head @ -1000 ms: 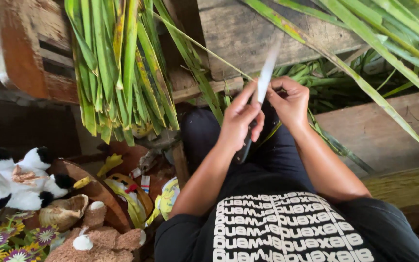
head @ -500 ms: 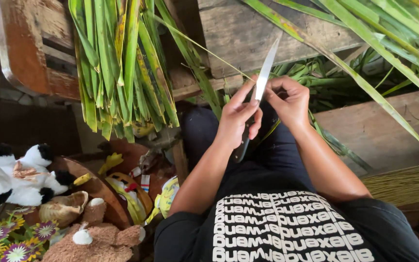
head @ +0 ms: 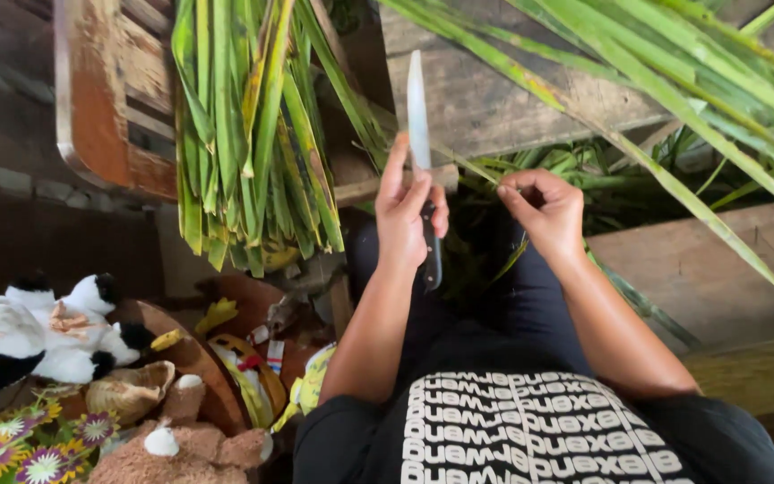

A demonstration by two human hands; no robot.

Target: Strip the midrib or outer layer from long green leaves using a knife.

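Rough wooden planks [head: 494,99] back the scene, a worn wooden chair [head: 105,99] at the upper left with a bundle of long green leaves [head: 244,143] hanging off its edge. Left hand [head: 409,215] is wrapped around a knife [head: 421,152], blade pointing up. Right hand [head: 544,211] is pinched closed on a thin leaf strip [head: 530,242]. Plush toys [head: 38,332] crowd the lower left; open space lies right of the lap.

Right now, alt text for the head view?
Seen from above, a left hand holds a knife blade-up while the right hand pinches a thin green leaf strip. A bundle of long green leaves hangs at left, soft toys below.
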